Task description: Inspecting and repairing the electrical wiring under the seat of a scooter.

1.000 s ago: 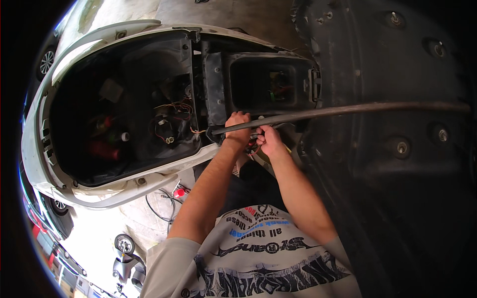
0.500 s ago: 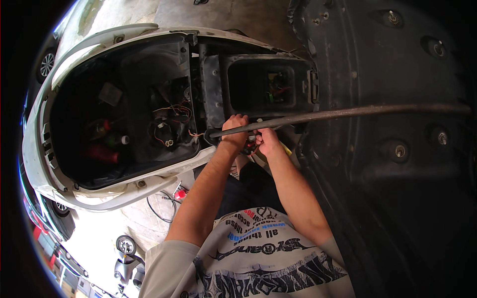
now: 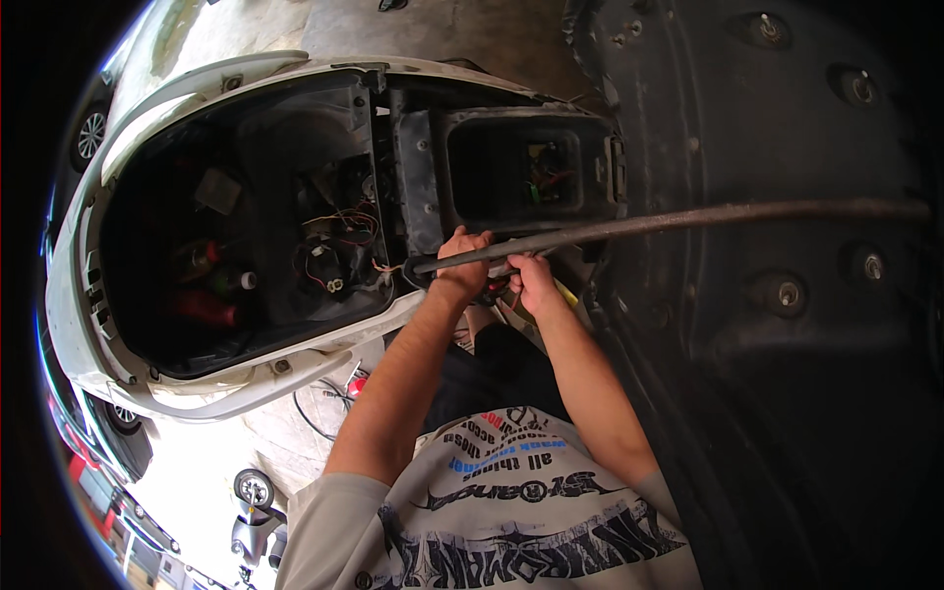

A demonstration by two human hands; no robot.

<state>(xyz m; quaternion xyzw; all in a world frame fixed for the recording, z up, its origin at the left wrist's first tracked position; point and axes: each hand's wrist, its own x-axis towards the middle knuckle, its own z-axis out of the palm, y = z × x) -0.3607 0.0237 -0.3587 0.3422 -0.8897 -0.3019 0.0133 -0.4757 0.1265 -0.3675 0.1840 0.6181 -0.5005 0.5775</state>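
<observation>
- Looking at the white scooter body (image 3: 216, 396), opened up on top (and not closed again, so work apparently mid-way).
- Seeing the black panel (image 3: 816, 383) spread across the right, with studs showing.
- Peering into the big bin (image 3: 280, 133) at left, then the small bin (image 3: 531, 113) beside it, both uncovered.
- Following the long dark rod (image 3: 610, 229), running from over the panel to the body's near edge.
- Spotting loose wires (image 3: 349, 218) in the big bin, bare to view; seemingly left to deal with.
- Catching the left hand (image 3: 458, 275) under the rod, with fingers curled; impossible to tell around what.
- Over to the right hand (image 3: 534, 282), close beside, with fingers bent inward; no telling whether gripping.
- Down to a small red part (image 3: 496, 286) between both hands, just below the rod, half hidden; remaining work there unclear.
</observation>
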